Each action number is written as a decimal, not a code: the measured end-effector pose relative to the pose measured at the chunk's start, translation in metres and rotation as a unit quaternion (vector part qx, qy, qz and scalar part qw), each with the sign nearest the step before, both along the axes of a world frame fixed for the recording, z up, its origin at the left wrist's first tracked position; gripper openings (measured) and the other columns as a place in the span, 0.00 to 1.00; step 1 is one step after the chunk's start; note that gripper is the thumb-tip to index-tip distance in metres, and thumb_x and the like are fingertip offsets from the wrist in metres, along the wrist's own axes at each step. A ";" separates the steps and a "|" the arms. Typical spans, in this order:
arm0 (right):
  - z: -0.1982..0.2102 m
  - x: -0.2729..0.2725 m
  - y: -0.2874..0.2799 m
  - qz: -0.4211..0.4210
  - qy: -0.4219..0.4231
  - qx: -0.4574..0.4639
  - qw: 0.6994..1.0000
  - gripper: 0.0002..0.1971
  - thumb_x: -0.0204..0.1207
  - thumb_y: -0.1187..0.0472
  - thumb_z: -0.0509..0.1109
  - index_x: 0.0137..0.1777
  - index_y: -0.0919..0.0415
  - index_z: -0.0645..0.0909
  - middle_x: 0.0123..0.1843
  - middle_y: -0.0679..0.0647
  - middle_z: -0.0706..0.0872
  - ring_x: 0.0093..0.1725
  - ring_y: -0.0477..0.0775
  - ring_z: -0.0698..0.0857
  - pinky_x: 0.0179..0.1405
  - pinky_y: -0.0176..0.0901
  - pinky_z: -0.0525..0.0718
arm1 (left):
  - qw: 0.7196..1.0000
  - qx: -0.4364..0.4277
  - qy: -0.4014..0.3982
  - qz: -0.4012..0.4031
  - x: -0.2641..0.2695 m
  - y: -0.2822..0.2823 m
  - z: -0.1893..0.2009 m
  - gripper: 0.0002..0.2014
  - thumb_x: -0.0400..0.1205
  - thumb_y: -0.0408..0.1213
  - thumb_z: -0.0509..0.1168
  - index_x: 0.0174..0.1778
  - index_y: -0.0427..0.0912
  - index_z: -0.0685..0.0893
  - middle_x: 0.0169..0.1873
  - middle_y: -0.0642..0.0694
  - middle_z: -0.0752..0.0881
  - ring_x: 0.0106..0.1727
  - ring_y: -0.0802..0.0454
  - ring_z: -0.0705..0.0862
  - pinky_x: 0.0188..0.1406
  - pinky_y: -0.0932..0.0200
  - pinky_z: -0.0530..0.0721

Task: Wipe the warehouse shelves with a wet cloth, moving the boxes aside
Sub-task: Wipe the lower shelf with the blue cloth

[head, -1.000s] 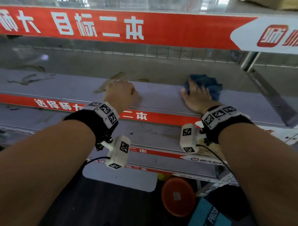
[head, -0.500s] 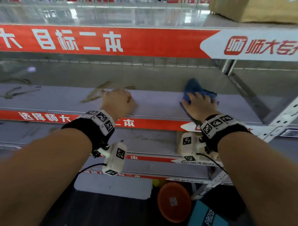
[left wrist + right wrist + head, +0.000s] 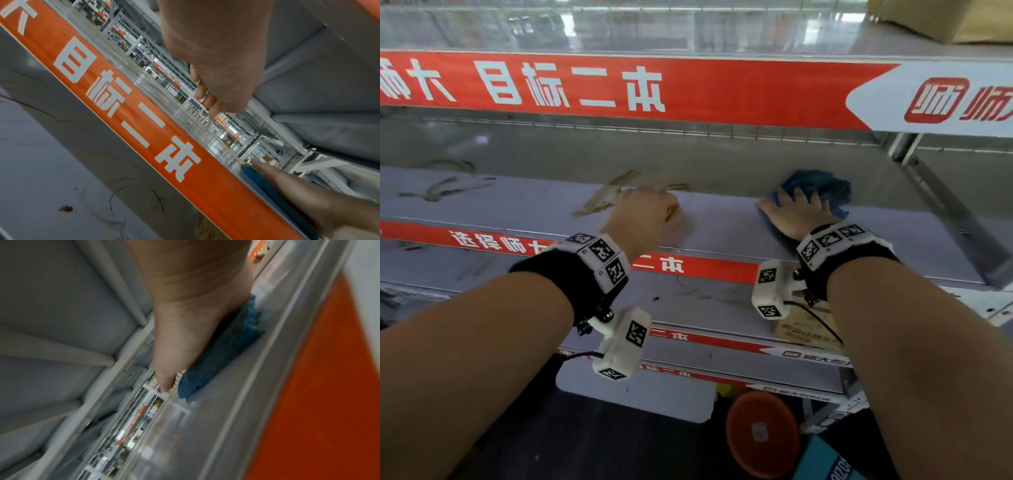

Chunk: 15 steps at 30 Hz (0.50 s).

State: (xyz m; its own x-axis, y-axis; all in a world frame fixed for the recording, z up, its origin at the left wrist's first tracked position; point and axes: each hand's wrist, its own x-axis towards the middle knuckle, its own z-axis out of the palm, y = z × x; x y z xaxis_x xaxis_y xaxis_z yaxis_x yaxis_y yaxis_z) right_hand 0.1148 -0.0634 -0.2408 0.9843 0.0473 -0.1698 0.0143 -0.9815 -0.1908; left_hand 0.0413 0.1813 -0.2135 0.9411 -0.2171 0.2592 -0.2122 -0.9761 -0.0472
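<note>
1. The right hand (image 3: 796,214) lies at centre right of the head view, palm down with fingers straight and spread — pressing flat on a blue cloth (image 3: 822,190) rather than gripping it.
2. The cloth sits bunched on the grey shelf (image 3: 722,222), near its back edge, spreading out past the fingertips toward the right of the frame. In the right wrist view the cloth (image 3: 226,350) shows under the palm of the hand (image 3: 185,324), lying on the shelf surface just behind the front lip.
3. The left hand (image 3: 645,214) is at the centre of the head view, over the same shelf and well apart from the cloth. It looks curled into a loose fist with nothing visible in it; the left wrist view shows the fingers (image 3: 207,95) bent inward, though blur hides the detail.
4. In the lower right of the left wrist view the right hand (image 3: 308,194) and a strip of blue cloth (image 3: 259,180) appear beside the shelf's front edge.
5. A red banner with white characters (image 3: 619,89) runs across the upper part of the head view on the shelf above; a narrower red strip (image 3: 688,269) lines the front of the wiped shelf.
6. Brownish smears (image 3: 606,198) mark the shelf at centre left, behind the left hand.
7. A cardboard box (image 3: 945,20) sits at the upper right corner, on the top shelf.
8. An orange disc (image 3: 760,435) lies at the bottom of the frame — on the floor, below the shelves.
</note>
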 end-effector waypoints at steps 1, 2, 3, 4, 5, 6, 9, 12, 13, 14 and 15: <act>-0.001 0.002 0.016 0.027 0.002 0.012 1.000 0.34 0.82 0.34 0.41 0.84 0.47 0.49 0.86 0.53 0.46 0.84 0.64 0.45 0.82 0.62 0.42 | 1.000 -0.003 0.003 0.008 0.001 0.002 -0.001 0.24 0.75 0.51 0.40 0.28 0.42 0.75 0.33 0.43 0.82 0.33 0.46 0.76 0.36 0.57 0.69; -0.002 0.003 0.033 0.059 0.006 0.022 0.998 0.33 0.82 0.35 0.42 0.83 0.47 0.51 0.86 0.53 0.47 0.84 0.64 0.46 0.82 0.62 0.43 | 1.000 -0.013 0.009 0.012 0.002 0.004 -0.001 0.22 0.77 0.49 0.43 0.29 0.43 0.76 0.32 0.43 0.81 0.36 0.45 0.79 0.38 0.55 0.74; -0.003 0.002 0.049 0.097 0.008 0.021 0.995 0.33 0.80 0.34 0.41 0.83 0.46 0.53 0.86 0.53 0.48 0.84 0.64 0.47 0.82 0.64 0.44 | 0.999 -0.029 0.017 0.017 0.001 0.006 -0.001 0.21 0.76 0.49 0.44 0.28 0.43 0.76 0.31 0.43 0.81 0.40 0.42 0.81 0.42 0.51 0.79; -0.004 -0.001 0.063 0.141 0.011 0.007 0.990 0.35 0.78 0.32 0.40 0.82 0.45 0.54 0.86 0.53 0.49 0.84 0.65 0.48 0.81 0.65 0.46 | 0.999 -0.045 0.020 0.019 0.000 0.008 0.001 0.21 0.74 0.50 0.42 0.28 0.44 0.74 0.31 0.43 0.81 0.45 0.40 0.83 0.46 0.47 0.81; -0.005 -0.004 0.074 0.180 0.011 -0.010 0.984 0.36 0.76 0.30 0.40 0.82 0.45 0.55 0.86 0.53 0.51 0.83 0.65 0.49 0.81 0.66 0.48 | 0.998 -0.055 0.021 0.023 -0.002 0.009 0.003 0.21 0.72 0.51 0.41 0.27 0.44 0.74 0.33 0.41 0.83 0.49 0.39 0.84 0.47 0.45 0.82; -0.004 -0.008 0.080 0.207 -0.001 -0.022 0.978 0.35 0.77 0.31 0.44 0.81 0.47 0.58 0.85 0.53 0.55 0.82 0.66 0.54 0.80 0.66 0.53 | 0.998 -0.062 0.014 0.022 -0.004 0.010 0.005 0.22 0.71 0.52 0.40 0.27 0.43 0.75 0.35 0.39 0.85 0.53 0.38 0.84 0.47 0.44 0.82; 0.001 -0.018 0.073 0.243 -0.100 0.015 0.965 0.17 0.80 0.48 0.61 0.64 0.54 0.77 0.69 0.58 0.77 0.68 0.67 0.74 0.65 0.58 0.75 | 0.997 -0.071 0.009 0.015 -0.007 0.012 0.006 0.22 0.75 0.50 0.45 0.28 0.40 0.78 0.40 0.37 0.86 0.56 0.38 0.84 0.46 0.43 0.82; 0.006 -0.028 0.045 0.191 -0.201 0.125 0.953 0.11 0.76 0.63 0.65 0.57 0.60 0.81 0.57 0.62 0.85 0.58 0.66 0.82 0.53 0.55 0.82 | 0.995 -0.094 -0.005 0.016 -0.007 0.010 0.003 0.20 0.78 0.49 0.48 0.30 0.42 0.78 0.40 0.39 0.86 0.53 0.39 0.85 0.45 0.45 0.83; 0.009 -0.034 0.033 0.153 -0.239 0.153 0.947 0.12 0.75 0.65 0.65 0.57 0.60 0.81 0.56 0.62 0.85 0.56 0.67 0.82 0.52 0.55 0.82 | 0.993 -0.116 -0.013 0.017 -0.007 0.007 0.004 0.20 0.79 0.49 0.49 0.33 0.41 0.80 0.40 0.39 0.85 0.51 0.38 0.85 0.45 0.48 0.82; 0.011 -0.039 0.021 0.113 -0.287 0.164 0.937 0.13 0.75 0.66 0.64 0.58 0.61 0.81 0.56 0.63 0.85 0.57 0.67 0.81 0.52 0.55 0.81 | 0.991 -0.134 -0.021 0.017 -0.005 0.004 0.003 0.19 0.81 0.46 0.52 0.37 0.38 0.82 0.41 0.38 0.84 0.48 0.38 0.84 0.43 0.50 0.80; 0.013 -0.046 0.009 0.073 -0.334 0.155 0.927 0.14 0.75 0.65 0.63 0.59 0.62 0.81 0.57 0.63 0.84 0.58 0.68 0.80 0.54 0.54 0.79 | 0.988 -0.148 -0.026 0.021 -0.004 0.000 0.004 0.16 0.83 0.42 0.55 0.40 0.35 0.83 0.42 0.37 0.83 0.45 0.38 0.83 0.41 0.52 0.78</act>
State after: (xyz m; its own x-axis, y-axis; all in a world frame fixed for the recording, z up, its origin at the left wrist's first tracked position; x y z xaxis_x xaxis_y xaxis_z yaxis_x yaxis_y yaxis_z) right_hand 0.0686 -0.0545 -0.2275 0.8443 0.1329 0.5192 0.3594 -0.8591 -0.3645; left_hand 0.0374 0.1818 -0.2099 0.9314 -0.0863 0.3536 -0.1765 -0.9567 0.2313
